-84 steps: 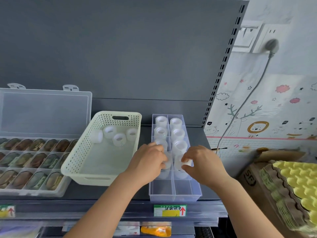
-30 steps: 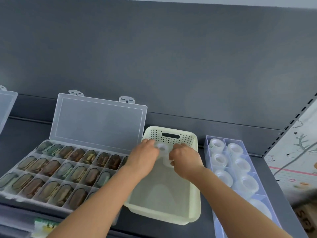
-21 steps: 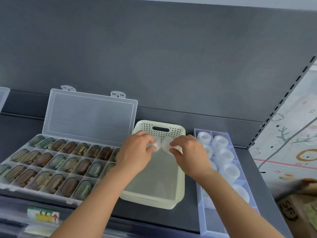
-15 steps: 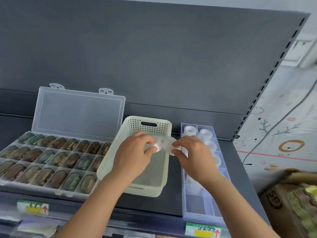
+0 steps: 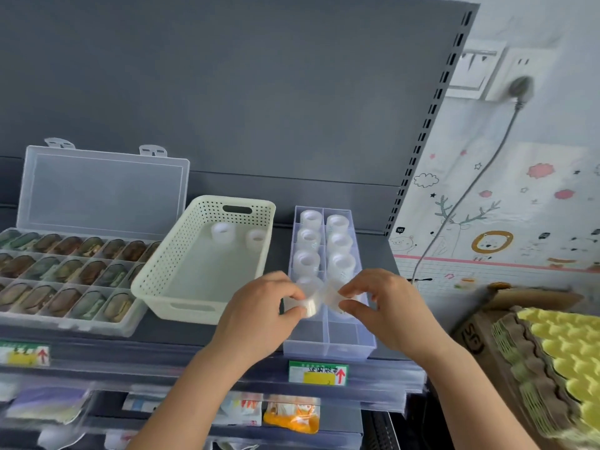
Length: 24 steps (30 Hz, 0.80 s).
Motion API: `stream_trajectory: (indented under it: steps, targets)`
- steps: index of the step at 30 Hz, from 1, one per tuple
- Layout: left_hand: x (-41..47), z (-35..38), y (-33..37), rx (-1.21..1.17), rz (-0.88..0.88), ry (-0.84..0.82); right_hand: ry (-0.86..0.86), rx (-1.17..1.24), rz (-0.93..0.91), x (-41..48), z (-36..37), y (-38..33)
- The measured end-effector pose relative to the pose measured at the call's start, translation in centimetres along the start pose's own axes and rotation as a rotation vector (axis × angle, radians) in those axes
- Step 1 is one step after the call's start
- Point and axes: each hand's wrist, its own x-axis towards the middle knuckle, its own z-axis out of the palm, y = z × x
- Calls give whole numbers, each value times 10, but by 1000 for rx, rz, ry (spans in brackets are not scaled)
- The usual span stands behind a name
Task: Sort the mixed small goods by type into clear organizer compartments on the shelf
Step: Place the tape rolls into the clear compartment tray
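White rolls [image 5: 337,224]: a second ago both hands were down in the cream basket [image 5: 194,315]; now they're over the near end of the clear organizer [image 5: 328,350], each carrying one.

Left hand [image 5: 256,319]: thumb and fingertips pinched on the left roll [image 5: 305,308]. Right hand [image 5: 389,306]: same pinch on the right roll [image 5: 331,295]. Both rolls sit above the centre divider, close together. They're motion-blurred, so I can't tell if they touch. Neither is seated in a compartment yet.

Counts:
- basket: 2 rolls at the far end, down from 4 a few seconds back
- in hand: 2
- organizer left column: 4, the nearest half hidden by left fingers
- organizer right column: 3 clear, probably a 4th behind the right fingers, view is poor there
- the nearest pair of compartments looks unfilled

What it means: this is the drop step for this pair, one per column by the look of the split. After that, my read is one more two-handed trip clears the basket. Whether free slots are enough for all four is unclear, since the hands cover the row behind the nearest pair.

Lidded case [image 5: 104,190] at left: three rows of dark oval pieces, cut by the frame edge, not counted.
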Motion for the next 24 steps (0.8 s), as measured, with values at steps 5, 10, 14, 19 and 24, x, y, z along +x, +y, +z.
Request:
stream_trajectory:
  steps: [5, 10, 14, 19, 24]
  targets:
    - [-7, 16, 4, 135, 27, -94, -136, -85, -6, -16, -4, 7]
    - [-4, 25, 5, 233, 82, -124, -238, -196, 9, -14, 3, 8]
    - [3, 23, 7, 306, 96, -213, -269, -253, 19, -6, 13, 7]
    - [7, 19, 6, 444, 128, -327, -375, -251, 108, -2, 21, 10]
    - [15, 19, 3, 476, 120, -408, -471, -282, 113, 6, 24, 12]
